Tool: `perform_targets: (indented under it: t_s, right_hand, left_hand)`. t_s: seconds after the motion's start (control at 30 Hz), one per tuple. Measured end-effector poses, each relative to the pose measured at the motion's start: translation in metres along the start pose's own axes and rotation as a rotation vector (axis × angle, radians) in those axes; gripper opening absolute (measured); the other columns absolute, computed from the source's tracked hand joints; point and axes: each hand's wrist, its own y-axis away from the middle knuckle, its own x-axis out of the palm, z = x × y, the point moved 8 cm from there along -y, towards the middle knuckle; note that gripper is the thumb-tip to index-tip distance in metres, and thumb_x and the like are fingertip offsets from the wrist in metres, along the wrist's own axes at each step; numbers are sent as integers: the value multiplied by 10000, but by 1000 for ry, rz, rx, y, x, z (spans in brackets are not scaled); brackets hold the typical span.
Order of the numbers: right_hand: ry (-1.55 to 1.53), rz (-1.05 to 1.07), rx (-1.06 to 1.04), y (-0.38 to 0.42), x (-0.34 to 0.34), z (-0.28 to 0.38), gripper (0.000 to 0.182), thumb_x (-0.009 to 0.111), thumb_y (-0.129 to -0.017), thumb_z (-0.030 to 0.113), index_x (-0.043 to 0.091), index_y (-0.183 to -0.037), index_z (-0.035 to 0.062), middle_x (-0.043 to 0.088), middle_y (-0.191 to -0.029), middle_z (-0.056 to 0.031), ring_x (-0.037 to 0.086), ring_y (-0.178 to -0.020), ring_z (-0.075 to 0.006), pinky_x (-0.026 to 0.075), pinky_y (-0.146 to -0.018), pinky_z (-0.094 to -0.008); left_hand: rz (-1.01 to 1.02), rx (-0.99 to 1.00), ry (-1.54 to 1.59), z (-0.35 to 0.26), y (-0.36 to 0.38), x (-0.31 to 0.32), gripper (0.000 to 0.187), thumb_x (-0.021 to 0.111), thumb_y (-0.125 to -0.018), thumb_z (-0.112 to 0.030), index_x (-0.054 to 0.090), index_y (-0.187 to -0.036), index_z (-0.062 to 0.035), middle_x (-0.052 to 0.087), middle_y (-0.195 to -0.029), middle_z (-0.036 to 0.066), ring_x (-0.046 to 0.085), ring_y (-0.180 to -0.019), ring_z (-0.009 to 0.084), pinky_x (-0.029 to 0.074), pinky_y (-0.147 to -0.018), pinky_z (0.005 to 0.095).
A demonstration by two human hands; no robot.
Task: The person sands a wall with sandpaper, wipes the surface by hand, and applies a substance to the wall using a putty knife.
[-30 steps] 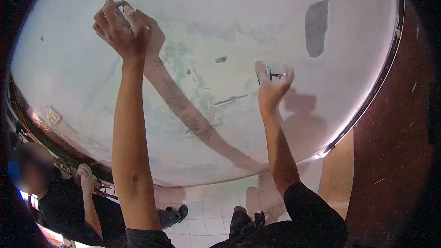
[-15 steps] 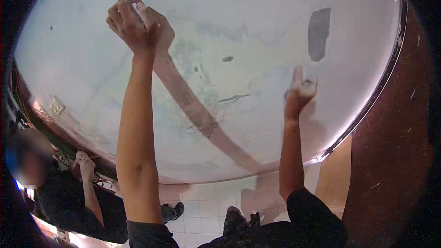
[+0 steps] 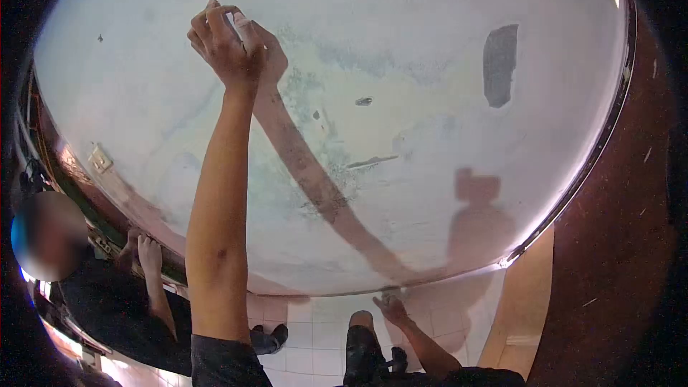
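Observation:
My left hand is raised against a large white wall, its fingers curled and the thumb whitened. What it holds, if anything, I cannot make out. Low in front of my body is my right hand, fingers apart and nothing seen in it. The wall has pale green worn areas, a dark grey patch at the right, a small dark hole and a long gouge. My left arm's shadow runs across it.
A person in dark clothes is at the lower left, hands near the wall's edge. A wall socket is close by. A brown panel borders the right side. White floor tiles lie below.
My right hand has come down from the wall to low in front of my body. My left hand stays raised at the wall, and the view has shifted slightly.

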Motion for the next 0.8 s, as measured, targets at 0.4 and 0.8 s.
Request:
perform_targets:
  t_s: [0.4,0.8]
  right_hand:
    - [654,395,51,-20,93,-75,649,422,-909,619,584,-1177,51,604,-1142,-212,603,-1071,-405,468,-935,-531]
    - [629,481,4,-48,89,-84,720,395,-908,643,602,-1174,7,597,-1215,-234,558,-1157,-390,452,-970,-488]
  left_hand:
    - [19,56,-41,5,3,6,219,507,-855,-229,585,-968,-59,529,-1050,125,452,-1026,305,314,-942,453]
    - [9,58,48,4,1,4,177,511,-828,-183,588,-938,-67,521,-1038,104,427,-1027,284,304,-945,442]
